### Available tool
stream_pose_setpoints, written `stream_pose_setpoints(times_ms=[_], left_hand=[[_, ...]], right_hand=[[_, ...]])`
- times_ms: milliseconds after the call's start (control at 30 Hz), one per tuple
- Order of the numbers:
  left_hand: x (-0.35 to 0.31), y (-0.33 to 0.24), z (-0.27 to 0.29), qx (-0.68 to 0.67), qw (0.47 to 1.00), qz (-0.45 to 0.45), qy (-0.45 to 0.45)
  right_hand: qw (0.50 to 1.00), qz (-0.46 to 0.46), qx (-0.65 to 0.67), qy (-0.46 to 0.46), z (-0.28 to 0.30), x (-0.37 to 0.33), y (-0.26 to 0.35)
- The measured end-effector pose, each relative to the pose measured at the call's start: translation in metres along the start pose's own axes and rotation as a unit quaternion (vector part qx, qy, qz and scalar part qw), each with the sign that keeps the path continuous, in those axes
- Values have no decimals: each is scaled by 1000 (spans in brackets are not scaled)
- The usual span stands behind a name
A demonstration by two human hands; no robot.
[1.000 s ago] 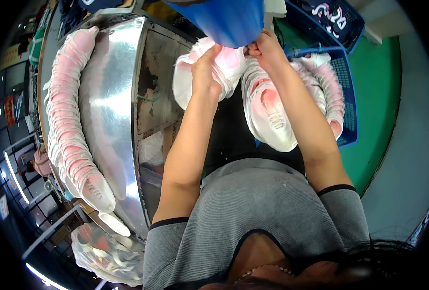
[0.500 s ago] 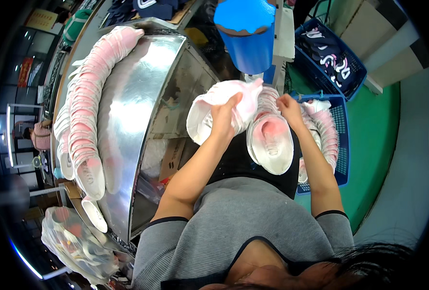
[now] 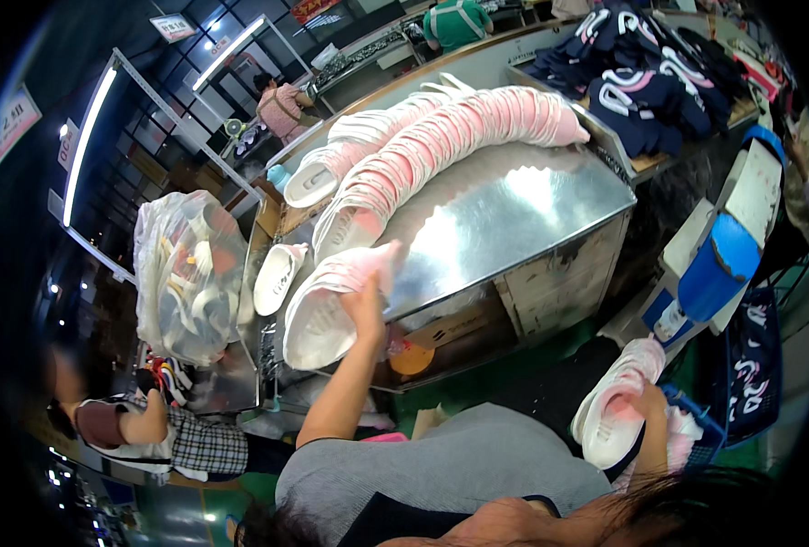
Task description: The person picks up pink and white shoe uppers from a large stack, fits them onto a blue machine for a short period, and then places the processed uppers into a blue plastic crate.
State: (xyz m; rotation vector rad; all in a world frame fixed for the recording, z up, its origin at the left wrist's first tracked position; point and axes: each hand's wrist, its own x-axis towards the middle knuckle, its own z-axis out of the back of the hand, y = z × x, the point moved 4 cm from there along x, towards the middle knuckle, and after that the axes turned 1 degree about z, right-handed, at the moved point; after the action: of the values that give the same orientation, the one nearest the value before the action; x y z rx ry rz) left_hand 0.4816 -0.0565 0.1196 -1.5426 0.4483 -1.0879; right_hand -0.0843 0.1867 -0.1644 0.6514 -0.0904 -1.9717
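Note:
My left hand is closed round a short nested stack of white-and-pink shoe uppers, held at the near left corner of the metal-topped table. Just beyond it, a long curved row of nested uppers lies across the tabletop, with a shorter row behind. A single white upper lies to the left. At the right, my right hand is against another nested stack of uppers over my lap; its fingers are partly hidden by the stack.
A blue cylindrical machine part stands at the right, near a blue crate of dark pieces. Dark cut pieces are heaped at the back right. A clear bag hangs left; a co-worker is below it.
My view has swung left toward the table. My left hand has carried its stack of uppers from near my lap to the table's corner. My right hand stays by the lap stack.

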Motion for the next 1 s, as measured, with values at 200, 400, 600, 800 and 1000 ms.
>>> stream_pose_setpoints(times_ms=[200,400,600,800,1000], left_hand=[[199,124,-20,168,967,-139,-132],[227,155,-43,-75,994,30,77],[148,99,-7,-88,992,-86,26],[-156,-60,-127,-258,641,172,703],[-318,-18,-231,-222,501,409,729]], right_hand=[[986,10,117,-121,-5,-27,-13],[822,-61,485,-292,12,-78,-33],[728,-60,578,-363,24,-77,7],[740,-57,504,-441,35,-70,23],[794,90,489,-349,95,-83,181]])
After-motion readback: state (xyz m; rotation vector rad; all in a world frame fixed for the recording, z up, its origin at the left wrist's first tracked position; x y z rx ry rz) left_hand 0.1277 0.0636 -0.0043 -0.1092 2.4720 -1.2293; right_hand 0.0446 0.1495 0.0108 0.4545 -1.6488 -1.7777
